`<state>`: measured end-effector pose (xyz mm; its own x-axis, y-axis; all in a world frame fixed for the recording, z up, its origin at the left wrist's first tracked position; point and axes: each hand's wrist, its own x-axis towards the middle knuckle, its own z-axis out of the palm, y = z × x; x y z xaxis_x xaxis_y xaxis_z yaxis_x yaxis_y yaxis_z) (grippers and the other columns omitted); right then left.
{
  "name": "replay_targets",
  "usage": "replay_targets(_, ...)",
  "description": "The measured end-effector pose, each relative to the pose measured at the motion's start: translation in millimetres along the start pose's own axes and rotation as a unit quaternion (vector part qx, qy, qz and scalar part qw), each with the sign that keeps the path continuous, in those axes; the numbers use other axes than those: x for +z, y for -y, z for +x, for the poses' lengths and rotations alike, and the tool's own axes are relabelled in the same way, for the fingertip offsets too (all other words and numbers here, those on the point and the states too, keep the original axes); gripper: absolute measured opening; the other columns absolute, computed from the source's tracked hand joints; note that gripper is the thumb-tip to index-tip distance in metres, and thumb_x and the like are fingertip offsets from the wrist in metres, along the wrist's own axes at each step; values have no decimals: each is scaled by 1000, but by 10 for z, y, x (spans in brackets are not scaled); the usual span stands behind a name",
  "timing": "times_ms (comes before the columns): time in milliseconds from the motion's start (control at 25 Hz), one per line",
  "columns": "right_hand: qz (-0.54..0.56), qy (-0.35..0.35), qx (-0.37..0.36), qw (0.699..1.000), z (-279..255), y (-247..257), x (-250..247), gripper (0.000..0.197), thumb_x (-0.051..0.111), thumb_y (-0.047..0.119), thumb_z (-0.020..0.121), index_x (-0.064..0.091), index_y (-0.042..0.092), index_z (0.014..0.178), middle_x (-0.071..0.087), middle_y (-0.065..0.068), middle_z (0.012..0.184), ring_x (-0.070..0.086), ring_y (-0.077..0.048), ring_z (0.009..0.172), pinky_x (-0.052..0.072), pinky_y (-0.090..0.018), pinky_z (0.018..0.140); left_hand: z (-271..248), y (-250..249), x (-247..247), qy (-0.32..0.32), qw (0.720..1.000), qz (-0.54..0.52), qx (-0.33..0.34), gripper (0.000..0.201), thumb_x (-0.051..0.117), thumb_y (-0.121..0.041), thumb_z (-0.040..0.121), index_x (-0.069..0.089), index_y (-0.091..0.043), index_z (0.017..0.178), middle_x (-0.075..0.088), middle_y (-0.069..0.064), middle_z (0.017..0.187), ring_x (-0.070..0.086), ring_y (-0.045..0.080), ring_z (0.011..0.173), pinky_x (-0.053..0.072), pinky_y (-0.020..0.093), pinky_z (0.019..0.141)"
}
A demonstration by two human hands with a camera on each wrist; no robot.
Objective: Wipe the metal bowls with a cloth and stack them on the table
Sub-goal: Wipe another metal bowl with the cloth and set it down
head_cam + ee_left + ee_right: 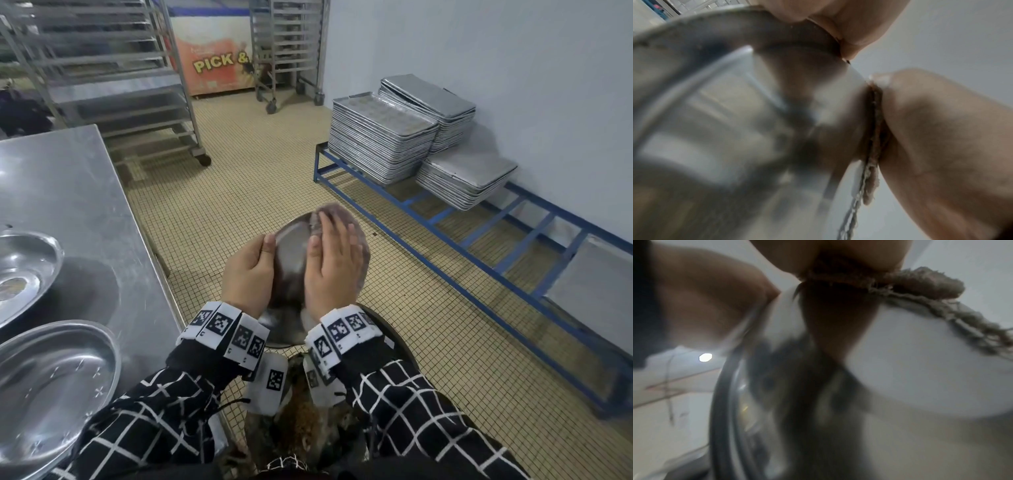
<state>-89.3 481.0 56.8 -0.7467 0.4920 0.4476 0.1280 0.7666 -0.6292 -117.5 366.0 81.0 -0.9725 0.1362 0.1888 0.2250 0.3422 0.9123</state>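
Here we hold a round, shiny metal bowl (291, 253) in the air in front of us, over the tiled floor (239, 192) and just off the edge of the steel tabletop (68, 192). Our left hand (248, 274) grips the bowl's left rim, thumb curled over the edge. Our right hand (334, 267) lies flat with straight fingers, pressing a greyish-purple frayed cloth (356, 240) against the bowl's surface; in the right wrist view the cloth's ragged edge (920, 288) drapes over the curved metal. On the tabletop to our left rest two more wide metal bowls, one nearer us (58, 383) and one farther (24, 274), lying apart rather than stacked. Stacks of metal baking trays (380, 137) sit on a blue frame rack (445, 219) along the wall.
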Motion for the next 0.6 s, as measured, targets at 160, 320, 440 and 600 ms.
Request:
replay_targets(160,212,-5,205,956,80,-420,-53,44,25,39,102,42,25,140,41,8,144,37,-9,130,31,-32,108,-16,107,-24,-4,1000,-13,-8,38,42,-34,100,59,-12,75,57,12,68,51,24,63,43,36,61)
replay_targets(320,291,13,337,895,21,-705,-172,34,33,36,102,53,23,127,57,6,116,49,-14,111,35,-26,91,31,248,-63,0,999,-33,-11,37,44,-33,99,62,-7,81,60,16,74,52,23,67,44,36,67)
replay_targets(440,246,31,322,913,44,-824,-241,30,37,35,101,56,15,112,55,12,88,53,-15,93,36,-26,75,41,388,-65,32,998,-36,-39,28,45,-34,98,63,-18,84,63,7,80,58,21,77,46,33,74)
replay_targets(600,190,48,226,954,106,-919,-340,25,37,32,101,54,14,102,56,9,84,53,-13,80,36,-20,61,62,481,-73,122,990,27,-72,20,44,-39,97,59,-26,95,64,-4,91,61,16,88,48,27,77)
